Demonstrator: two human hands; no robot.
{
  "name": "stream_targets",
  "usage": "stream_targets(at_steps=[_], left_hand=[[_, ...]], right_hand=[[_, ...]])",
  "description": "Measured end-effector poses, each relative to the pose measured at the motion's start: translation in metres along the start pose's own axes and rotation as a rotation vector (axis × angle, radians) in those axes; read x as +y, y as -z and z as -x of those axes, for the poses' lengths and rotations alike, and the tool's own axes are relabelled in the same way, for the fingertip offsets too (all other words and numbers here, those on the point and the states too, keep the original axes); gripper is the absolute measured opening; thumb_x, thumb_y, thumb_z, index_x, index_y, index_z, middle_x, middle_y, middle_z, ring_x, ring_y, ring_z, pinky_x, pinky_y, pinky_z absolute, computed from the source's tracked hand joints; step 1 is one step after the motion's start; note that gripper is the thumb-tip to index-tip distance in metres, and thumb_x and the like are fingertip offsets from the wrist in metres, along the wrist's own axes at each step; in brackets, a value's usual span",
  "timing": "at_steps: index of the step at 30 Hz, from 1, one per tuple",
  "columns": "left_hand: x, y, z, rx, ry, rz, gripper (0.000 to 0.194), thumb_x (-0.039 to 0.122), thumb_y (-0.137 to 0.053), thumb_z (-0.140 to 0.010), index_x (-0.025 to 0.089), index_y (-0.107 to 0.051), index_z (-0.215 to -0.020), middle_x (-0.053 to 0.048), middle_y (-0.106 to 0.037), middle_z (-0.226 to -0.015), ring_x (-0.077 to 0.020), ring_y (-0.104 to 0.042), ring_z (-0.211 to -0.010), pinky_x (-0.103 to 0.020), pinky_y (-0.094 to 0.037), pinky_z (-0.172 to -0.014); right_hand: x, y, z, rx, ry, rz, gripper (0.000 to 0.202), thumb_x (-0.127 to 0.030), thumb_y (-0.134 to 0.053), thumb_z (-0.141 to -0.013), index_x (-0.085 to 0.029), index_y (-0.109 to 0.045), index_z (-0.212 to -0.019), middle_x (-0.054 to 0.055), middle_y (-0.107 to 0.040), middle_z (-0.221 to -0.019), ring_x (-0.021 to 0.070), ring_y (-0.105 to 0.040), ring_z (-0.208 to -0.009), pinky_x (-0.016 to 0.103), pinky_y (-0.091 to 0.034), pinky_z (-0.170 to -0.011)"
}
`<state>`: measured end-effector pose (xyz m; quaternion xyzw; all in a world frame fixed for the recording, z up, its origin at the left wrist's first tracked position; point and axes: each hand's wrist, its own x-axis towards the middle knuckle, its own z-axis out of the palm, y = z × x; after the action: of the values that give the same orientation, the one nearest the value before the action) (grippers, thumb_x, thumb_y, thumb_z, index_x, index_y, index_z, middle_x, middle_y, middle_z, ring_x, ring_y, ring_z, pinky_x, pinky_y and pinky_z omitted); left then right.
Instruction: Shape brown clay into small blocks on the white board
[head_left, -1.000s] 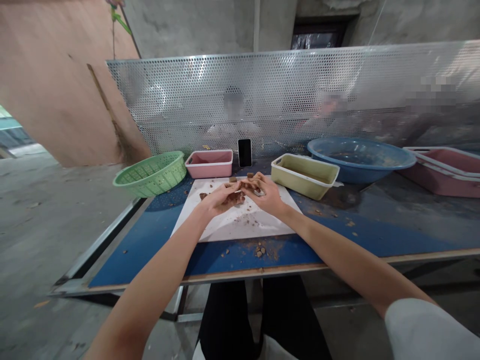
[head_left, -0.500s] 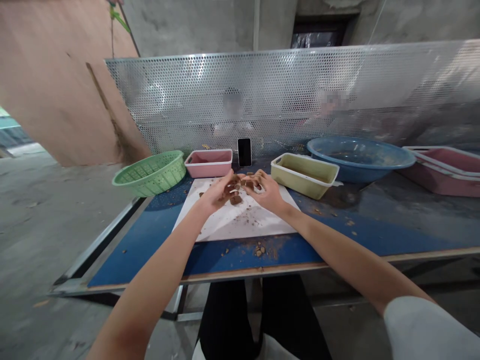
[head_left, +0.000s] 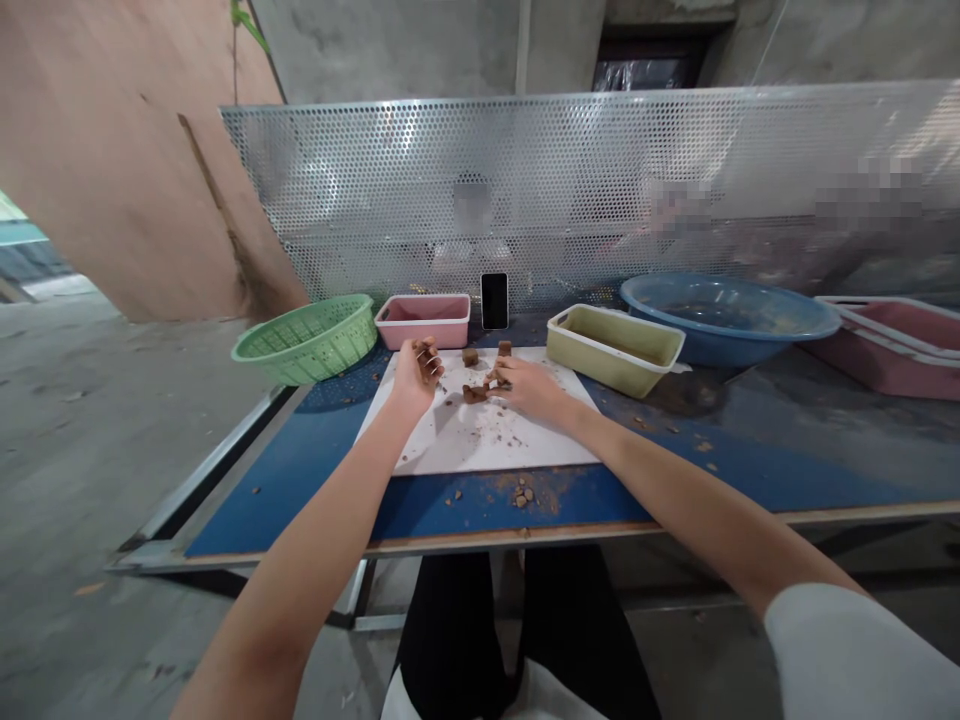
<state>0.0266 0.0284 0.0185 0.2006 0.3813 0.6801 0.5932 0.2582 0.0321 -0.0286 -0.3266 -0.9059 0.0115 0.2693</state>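
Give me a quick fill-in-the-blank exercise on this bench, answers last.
Brown chunks lie on a ____ board.
The smartphone stands between the olive-green bin and a ____ bin.
The person's ____ hand is nearer the olive-green bin.
The round basin is coloured ____.

Missing words: white; pink; right; blue.

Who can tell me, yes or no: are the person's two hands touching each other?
No, a stretch of the white board shows between the left hand and the right hand.

You stand in an apparent workshop: bare concrete wall (head_left: 390, 50), grey concrete floor (head_left: 67, 430), metal-framed table (head_left: 262, 520), perforated metal screen (head_left: 360, 190).
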Motion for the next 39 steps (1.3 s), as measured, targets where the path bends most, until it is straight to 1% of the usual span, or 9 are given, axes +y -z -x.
stream_targets(at_steps=[4, 9, 12, 15, 27, 33, 35, 37, 39], left_hand=[[-0.003, 0.003, -0.005, -0.015, -0.017, -0.008, 0.013, 0.026, -0.057, -0.087, 0.017, -0.066, -0.083, 0.002, -0.056, -0.061, -0.0099, -0.048, -0.047, -0.022, -0.037, -0.048], [-0.006, 0.007, -0.008, -0.040, -0.035, -0.027, 0.012, 0.031, -0.066, -0.084, 0.019, -0.065, -0.084, 0.002, -0.057, -0.062, -0.0106, -0.049, -0.047, -0.023, -0.036, -0.048], [-0.007, 0.008, -0.009, -0.040, -0.034, -0.036, 0.011, 0.030, -0.065, -0.084, 0.019, -0.064, -0.085, 0.002, -0.057, -0.061, -0.0108, -0.049, -0.047, -0.023, -0.036, -0.047], [-0.008, 0.008, -0.008, -0.037, -0.032, -0.041, 0.010, 0.029, -0.065, -0.084, 0.019, -0.065, -0.085, 0.002, -0.057, -0.061, -0.0111, -0.050, -0.047, -0.023, -0.036, -0.047], [-0.008, 0.007, -0.005, -0.022, -0.033, -0.054, 0.008, 0.027, -0.066, -0.082, 0.019, -0.064, -0.085, 0.002, -0.057, -0.061, -0.0104, -0.050, -0.047, -0.022, -0.037, -0.047], [-0.008, 0.006, -0.004, -0.018, -0.028, -0.063, 0.011, 0.028, -0.067, -0.082, 0.020, -0.065, -0.088, 0.002, -0.056, -0.060, -0.0114, -0.050, -0.047, -0.022, -0.038, -0.047], [-0.008, 0.006, -0.004, -0.018, -0.028, -0.067, 0.011, 0.028, -0.067, -0.081, 0.020, -0.065, -0.088, 0.003, -0.056, -0.060, -0.0113, -0.049, -0.047, -0.022, -0.037, -0.047], [-0.008, 0.006, -0.003, -0.018, -0.029, -0.069, 0.010, 0.028, -0.067, -0.081, 0.020, -0.064, -0.087, 0.003, -0.055, -0.060, -0.0112, -0.049, -0.047, -0.022, -0.037, -0.047], [-0.007, 0.005, -0.003, -0.019, -0.032, -0.071, 0.010, 0.028, -0.067, -0.081, 0.020, -0.064, -0.086, 0.003, -0.055, -0.060, -0.0110, -0.049, -0.047, -0.021, -0.036, -0.046]], right_hand=[[0.001, -0.004, -0.001, -0.027, -0.021, 0.043, 0.017, -0.027, -0.072, -0.099, -0.017, -0.075, -0.113, 0.013, -0.072, -0.117, 0.0274, -0.067, -0.113, 0.039, -0.053, -0.097], [0.003, -0.004, 0.000, -0.051, 0.045, 0.101, 0.021, -0.035, -0.067, -0.104, -0.017, -0.075, -0.111, 0.013, -0.071, -0.116, 0.0268, -0.067, -0.110, 0.039, -0.052, -0.098], [0.003, -0.001, 0.001, -0.073, 0.033, 0.108, 0.021, -0.034, -0.062, -0.106, -0.017, -0.076, -0.108, 0.013, -0.072, -0.114, 0.0259, -0.067, -0.107, 0.039, -0.052, -0.098], [0.002, 0.000, 0.001, -0.060, 0.013, 0.097, 0.021, -0.032, -0.061, -0.106, -0.018, -0.076, -0.108, 0.013, -0.072, -0.114, 0.0255, -0.067, -0.108, 0.038, -0.052, -0.097], [0.005, -0.010, -0.001, -0.013, -0.022, 0.049, 0.020, -0.031, -0.065, -0.104, -0.016, -0.077, -0.105, 0.013, -0.072, -0.110, 0.0254, -0.067, -0.105, 0.039, -0.051, -0.096], [0.005, -0.011, -0.002, -0.037, -0.018, 0.040, 0.021, -0.034, -0.064, -0.104, -0.017, -0.076, -0.102, 0.013, -0.073, -0.106, 0.0255, -0.067, -0.102, 0.039, -0.052, -0.094], [0.005, -0.010, -0.001, -0.037, -0.012, 0.028, 0.021, -0.035, -0.064, -0.104, -0.018, -0.076, -0.104, 0.013, -0.073, -0.108, 0.0263, -0.067, -0.105, 0.041, -0.051, -0.097], [0.004, -0.008, 0.000, -0.013, -0.010, 0.017, 0.023, -0.038, -0.065, -0.103, -0.019, -0.074, -0.112, 0.013, -0.071, -0.116, 0.0277, -0.066, -0.112, 0.042, -0.051, -0.101], [0.003, -0.005, 0.002, 0.016, -0.020, 0.009, 0.033, -0.043, -0.069, -0.099, -0.021, -0.069, -0.122, 0.015, -0.067, -0.125, 0.0304, -0.062, -0.119, 0.045, -0.050, -0.104]])
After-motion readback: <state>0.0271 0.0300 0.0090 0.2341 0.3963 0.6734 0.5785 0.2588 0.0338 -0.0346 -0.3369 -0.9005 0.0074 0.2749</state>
